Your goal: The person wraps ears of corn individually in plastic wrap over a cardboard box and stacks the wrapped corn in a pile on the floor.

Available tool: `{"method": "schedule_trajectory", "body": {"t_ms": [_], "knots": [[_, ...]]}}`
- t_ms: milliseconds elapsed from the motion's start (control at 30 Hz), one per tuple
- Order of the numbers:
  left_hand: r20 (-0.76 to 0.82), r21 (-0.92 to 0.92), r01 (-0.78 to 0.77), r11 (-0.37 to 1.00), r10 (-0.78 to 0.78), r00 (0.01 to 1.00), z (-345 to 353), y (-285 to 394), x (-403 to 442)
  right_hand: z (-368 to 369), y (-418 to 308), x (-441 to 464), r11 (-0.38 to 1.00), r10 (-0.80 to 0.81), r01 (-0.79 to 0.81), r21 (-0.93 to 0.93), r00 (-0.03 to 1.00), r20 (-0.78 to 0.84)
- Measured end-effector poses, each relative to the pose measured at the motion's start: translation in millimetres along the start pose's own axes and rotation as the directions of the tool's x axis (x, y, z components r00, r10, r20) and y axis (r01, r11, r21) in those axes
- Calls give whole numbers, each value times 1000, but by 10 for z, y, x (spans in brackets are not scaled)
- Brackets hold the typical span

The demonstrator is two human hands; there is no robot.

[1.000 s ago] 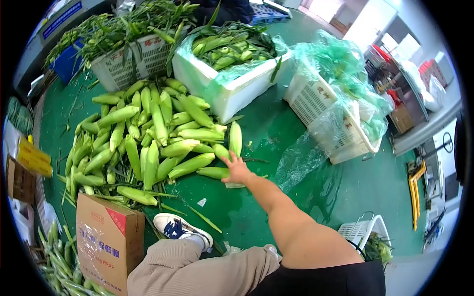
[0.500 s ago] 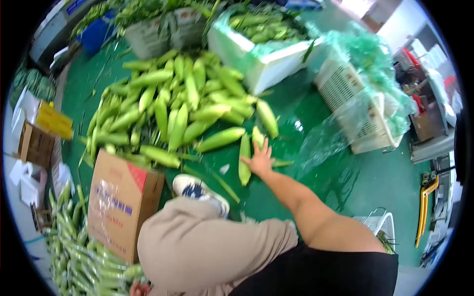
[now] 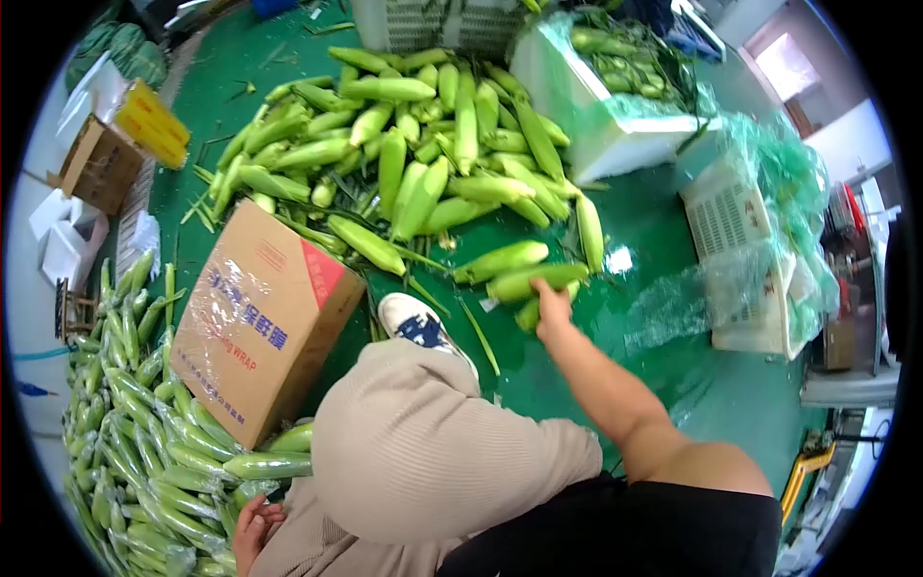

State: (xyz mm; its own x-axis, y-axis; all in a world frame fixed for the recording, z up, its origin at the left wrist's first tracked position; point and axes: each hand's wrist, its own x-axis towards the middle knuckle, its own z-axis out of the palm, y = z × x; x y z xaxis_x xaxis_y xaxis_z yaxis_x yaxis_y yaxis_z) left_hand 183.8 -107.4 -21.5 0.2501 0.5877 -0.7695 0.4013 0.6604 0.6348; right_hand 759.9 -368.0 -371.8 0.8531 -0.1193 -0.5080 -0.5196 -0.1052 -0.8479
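Observation:
My right hand (image 3: 553,306) is closed on the near side of a green corn ear (image 3: 524,282) at the front of the loose pile. Another ear (image 3: 499,261) lies just beyond it, and one more (image 3: 531,313) is partly under my hand. Corn in green husks (image 3: 418,197) is heaped on the green floor. Low at the left, my left hand (image 3: 254,527) has loosely curled, slightly parted fingers with nothing visible in them. It is beside my knee, near corn ears in clear wrap (image 3: 183,452).
A cardboard box (image 3: 245,317) stands between the wrapped corn and my shoe (image 3: 420,325). Behind the pile are a white crate (image 3: 442,24) and a white foam box (image 3: 639,144) holding corn. At right stands a white crate (image 3: 726,216) with green plastic film.
The view has swung, bringing more wrapped corn and my left hand into sight. My right hand, spread over the corn before, has closed on an ear, now lying crosswise.

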Motion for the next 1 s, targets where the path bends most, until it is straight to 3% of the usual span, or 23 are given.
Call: {"method": "schedule_trajectory", "body": {"t_ms": [33,67,100,133,167,200,233,267,300,333,367,433,533,667,700,733,767,833,867,900,933,967,1000], "knots": [[20,32,40,999,-40,999,-17,56,19,171,-342,-136,977,-17,-2,215,996,88],[177,78,-166,983,150,973,-699,-488,540,330,-680,-105,954,-38,-12,299,986,162],[181,74,-168,983,153,972,-626,-416,555,478,-1107,-150,898,-3,-122,423,959,283],[177,65,-170,983,156,972,-484,-325,496,553,-1198,218,882,-87,-134,453,897,434],[162,54,-168,984,157,974,-410,-273,428,678,-1476,88,834,-283,3,551,861,423],[164,56,-156,986,145,976,-426,-269,393,782,-1565,205,758,-387,5,652,809,443],[165,51,-153,987,143,976,-438,-276,393,843,-1611,307,798,-405,64,599,794,454],[171,39,-166,985,157,973,-421,-262,437,839,-1487,489,958,-285,255,129,826,487],[133,12,-116,993,113,985,-333,-206,399,846,-1338,554,818,-213,457,-348,804,555],[96,-17,-63,998,65,993,-202,-115,285,853,-1183,626,419,-139,611,-671,774,618],[60,-47,-6,999,9,998,-121,-49,213,802,-991,537,-145,-1,711,-688,695,719],[41,-51,27,998,-25,999,-71,-22,156,613,-624,481,-383,-229,736,-558,509,830],[-15,-43,69,997,-70,997,-40,3,53,685,-659,416,-327,-220,693,-643,606,764],[-57,34,15,999,-13,998,32,87,35,742,-706,463,344,-328,750,-565,660,676],[-48,29,21,999,-19,999,51,113,71,873,-1020,357,726,-182,543,-422,744,643],[-35,28,42,999,-41,999,69,106,87,1019,-1206,428,880,-210,422,-218,757,618],[-22,29,59,998,-59,998,99,126,103,1164,-1577,468,987,-160,111,115,694,702],[-66,32,83,996,-81,995,256,271,62,1190,-1983,744,853,-420,150,501,766,487],[-42,63,75,995,-73,996,203,264,100,1053,-2021,914,838,-506,379,393,809,299],[-28,81,60,995,-58,998,136,232,124,846,-1792,1260,737,-672,676,3,732,117],[-13,71,68,995,-67,998,33,189,159,625,-1677,1231,504,-775,648,-572,631,31],[30,80,-4,997,2,1000,-93,101,281,277,-1617,1208,434,-602,447,-782,790,118],[68,84,-66,994,60,996,-248,-39,425,4,-1243,1527,380,-570,318,-868,820,51]]}}
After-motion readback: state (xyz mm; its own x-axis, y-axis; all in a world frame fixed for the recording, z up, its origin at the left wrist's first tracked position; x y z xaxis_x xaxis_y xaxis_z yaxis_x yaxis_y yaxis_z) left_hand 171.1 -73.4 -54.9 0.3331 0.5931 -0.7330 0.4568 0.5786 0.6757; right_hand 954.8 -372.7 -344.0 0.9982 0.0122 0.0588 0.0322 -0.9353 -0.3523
